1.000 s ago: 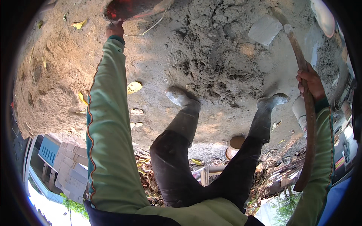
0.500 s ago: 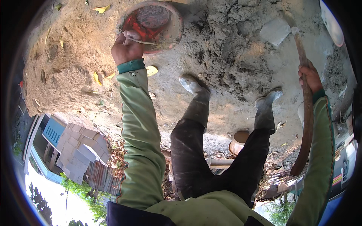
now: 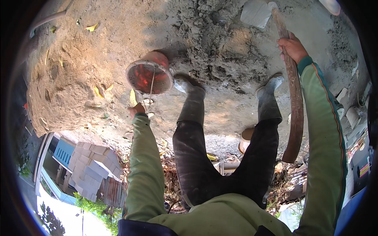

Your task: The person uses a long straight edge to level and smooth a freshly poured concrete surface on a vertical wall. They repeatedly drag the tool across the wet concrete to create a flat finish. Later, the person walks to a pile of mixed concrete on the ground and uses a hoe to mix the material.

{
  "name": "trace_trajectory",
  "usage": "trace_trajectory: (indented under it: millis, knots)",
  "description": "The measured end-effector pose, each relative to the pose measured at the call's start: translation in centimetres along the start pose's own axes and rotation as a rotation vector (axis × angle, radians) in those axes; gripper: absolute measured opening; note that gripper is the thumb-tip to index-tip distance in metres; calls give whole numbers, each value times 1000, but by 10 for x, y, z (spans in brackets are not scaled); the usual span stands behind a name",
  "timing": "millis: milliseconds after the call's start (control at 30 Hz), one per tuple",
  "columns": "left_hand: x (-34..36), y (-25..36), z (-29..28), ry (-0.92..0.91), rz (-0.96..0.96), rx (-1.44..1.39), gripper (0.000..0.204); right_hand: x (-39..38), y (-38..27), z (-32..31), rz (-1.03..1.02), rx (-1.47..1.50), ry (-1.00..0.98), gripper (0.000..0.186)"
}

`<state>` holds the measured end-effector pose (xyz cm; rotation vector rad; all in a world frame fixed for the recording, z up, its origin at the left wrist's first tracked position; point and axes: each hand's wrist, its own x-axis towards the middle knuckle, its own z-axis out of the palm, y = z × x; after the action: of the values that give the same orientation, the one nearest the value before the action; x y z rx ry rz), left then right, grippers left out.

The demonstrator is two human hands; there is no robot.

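My left hand (image 3: 136,110) is closed around the thin rope-like handle of a mud-caked red bucket (image 3: 169,80). The bucket leans over beside my left boot, its mouth turned toward me, and its inside shows red with grey smears. My right hand (image 3: 293,46) grips the upper part of a hoe's curved wooden handle (image 3: 296,102). The hoe's flat grey blade (image 3: 254,14) rests on the ground at the far edge of the wet mortar. A heap of lumpy grey mortar (image 3: 220,43) spreads in front of my boots.
Sandy soil (image 3: 55,90) with scattered yellow leaves lies to the left. Behind my legs stands a small round pot (image 3: 245,139), near dry leaves. Stacked grey blocks (image 3: 88,163) are at the lower left. A pale rounded object (image 3: 330,6) shows at the far right.
The bucket has come nearer to me and tipped its mouth my way, as my left hand drew back with its handle. In view, the hoe and right hand sit farther left and higher.
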<state>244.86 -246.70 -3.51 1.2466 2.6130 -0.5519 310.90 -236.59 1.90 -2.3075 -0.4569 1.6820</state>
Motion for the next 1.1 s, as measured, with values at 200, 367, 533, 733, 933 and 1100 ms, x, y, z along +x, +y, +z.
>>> trace_trajectory:
  millis: [200,367,533,733,933,1100]
  knots:
    - [-302,176,-102,-1447,301,-1312,86,-11,53,42,-12,14,162,40]
    - [-429,195,-114,-1687,-12,-1142,44,-29,108,56,-65,68,149,40]
    - [-451,87,-118,-1215,354,-534,38,-86,232,138,-36,237,109,34]
    - [-499,71,-170,-1332,500,-433,55,-191,243,72,126,768,113,20]
    - [-506,215,-127,-1935,322,-875,72,-88,280,-84,143,805,298,15]
    - [-474,279,-134,-1877,394,-673,84,-47,298,-91,292,890,366,17]
